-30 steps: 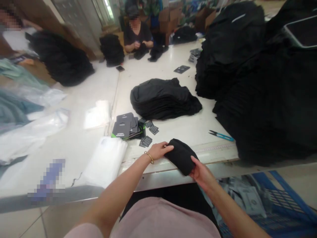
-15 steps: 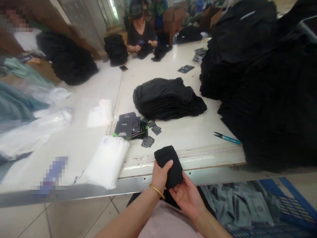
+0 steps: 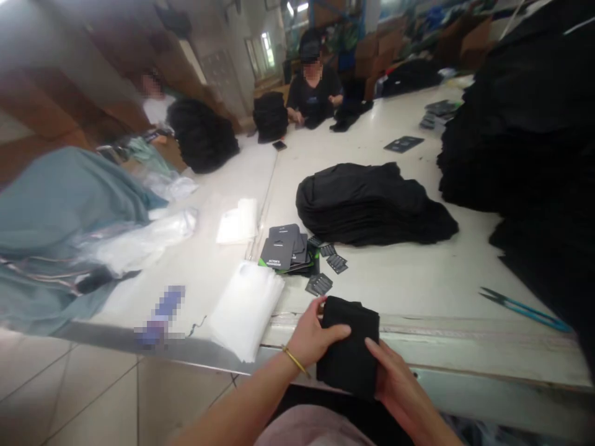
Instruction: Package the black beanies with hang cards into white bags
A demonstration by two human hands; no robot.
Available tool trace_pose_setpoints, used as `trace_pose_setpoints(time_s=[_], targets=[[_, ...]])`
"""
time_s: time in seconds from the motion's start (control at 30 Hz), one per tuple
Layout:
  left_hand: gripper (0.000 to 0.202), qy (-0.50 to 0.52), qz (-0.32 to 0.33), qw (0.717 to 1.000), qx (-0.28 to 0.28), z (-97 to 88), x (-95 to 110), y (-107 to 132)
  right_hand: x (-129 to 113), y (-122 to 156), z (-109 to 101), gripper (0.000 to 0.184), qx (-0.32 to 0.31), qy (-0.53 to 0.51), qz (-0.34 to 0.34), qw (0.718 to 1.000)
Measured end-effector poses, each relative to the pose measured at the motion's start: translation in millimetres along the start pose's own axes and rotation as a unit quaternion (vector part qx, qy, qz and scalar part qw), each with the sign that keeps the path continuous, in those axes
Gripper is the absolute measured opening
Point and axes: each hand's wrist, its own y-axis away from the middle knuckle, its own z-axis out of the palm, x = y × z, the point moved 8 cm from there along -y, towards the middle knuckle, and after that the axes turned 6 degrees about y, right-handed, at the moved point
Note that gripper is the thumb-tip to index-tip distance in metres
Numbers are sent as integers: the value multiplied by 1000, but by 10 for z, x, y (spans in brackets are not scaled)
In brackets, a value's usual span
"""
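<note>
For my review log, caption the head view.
Left hand and right hand hold a folded black cloth near dark cards.

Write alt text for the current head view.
A left hand and a right hand hold a folded black cloth by the edge of a white table. On it lie printed cards, a white stack and a black fabric pile; a co-worker is opposite.

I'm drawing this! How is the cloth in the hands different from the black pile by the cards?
The folded cloth is small; the pile is much bigger. The left hand and right hand hold the folded cloth, while the pile lies on the table. Both are black.
</note>
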Motion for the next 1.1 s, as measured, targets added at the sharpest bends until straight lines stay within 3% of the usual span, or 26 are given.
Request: trace_pose_setpoints(time_s=[0.03, 0.1, 0.13, 0.17, 0.23, 0.3, 0.33, 0.4, 0.47, 0.5, 0.53, 0.63, 0.73, 0.83, 0.97, 1.1], targets=[[70, -104, 48, 992, 61, -266, 177, -142, -16, -29, -13, 46, 17, -4, -4, 1000], [79, -288, 149, 922, 213, -827, 608, -391, -59, -85, -106, 44, 48, -7, -8, 999], [81, -355, 161, 880, 272, -1072, 766, -512, -88, -107, -169, 42, 60, -7, -12, 998], [79, -405, 128, 851, 309, -1301, 843, -647, -119, -124, -231, 40, 68, -8, -19, 997], [64, -472, 61, 818, 321, -1613, 916, -867, -161, -148, -326, 38, 69, -1, -25, 997], [48, -486, 61, 810, 323, -1720, 976, -908, -172, -164, -376, 36, 66, 14, -20, 998], [42, -463, 83, 823, 319, -1690, 986, -866, -176, -172, -386, 36, 68, 24, -20, 997], [36, -349, 115, 893, 261, -1465, 868, -723, -200, -192, -377, 36, 78, 43, -35, 995], [37, -200, 102, 967, 124, -991, 571, -535, -239, -210, -327, 35, 87, 59, -70, 992], [36, -147, 85, 984, 55, -708, 401, -409, -253, -214, -287, 35, 86, 68, -87, 990], [33, -131, 68, 989, 17, -463, 237, -272, -257, -212, -244, 35, 80, 75, -100, 989], [24, -214, 29, 975, 52, -72, -167, 50, -211, -171, -186, 39, 73, 87, -103, 988], [25, -250, 16, 966, 70, 50, -376, 137, -124, -117, -259, 46, 88, 77, -69, 991], [24, -183, 24, 981, 60, 13, -435, 63, -81, -120, -322, 47, 80, 44, -57, 994], [22, -184, 32, 977, 104, -138, -439, -22, -106, -159, -327, 45, 54, 50, -88, 993], [21, -226, 28, 966, 118, -102, -484, 16, -151, -148, -260, 44, 36, 110, -129, 985]])
